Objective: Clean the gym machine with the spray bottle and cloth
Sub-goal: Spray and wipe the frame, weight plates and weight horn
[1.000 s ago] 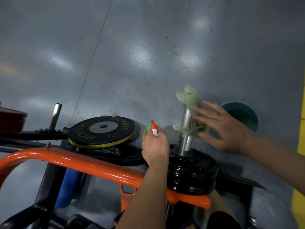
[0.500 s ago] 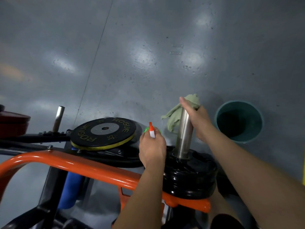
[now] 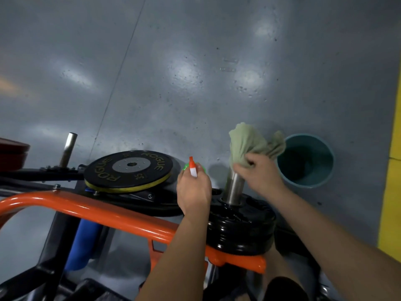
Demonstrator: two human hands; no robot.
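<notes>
Head view: the cloth (image 3: 249,144) is draped over the top of the steel post (image 3: 234,187) of the gym machine and is bunched there by the right hand (image 3: 260,177), whose fingers are curled into the fabric at the post's upper end. Just left of the post, the spray bottle (image 3: 192,169) is gripped by the left hand (image 3: 193,192). Only its orange-and-white nozzle and a bit of green are seen above the knuckles (the body is hidden by the hand).

Two risks can be judged from here. If the trigger is squeezed now, the spray is likely to be wasted on the cloth, the right hand or the floor, since the upper post is covered. If the grip on the cloth is loosened, its loose tail, hanging right of the post, could be dragged off and dropped.

A full wipe downward is blocked by the stack of black plates (image 3: 240,231) seated round the post's base, so the lowest steel cannot be reached.

The orange frame (image 3: 86,210) is run below and left of the post, and both forearms are passed over it. A flat ROGUE plate (image 3: 130,170) is laid left of the post, with a second bare post (image 3: 68,148) and red plates (image 3: 13,153) farther left. A teal bucket (image 3: 321,170) is set right of the post.
</notes>
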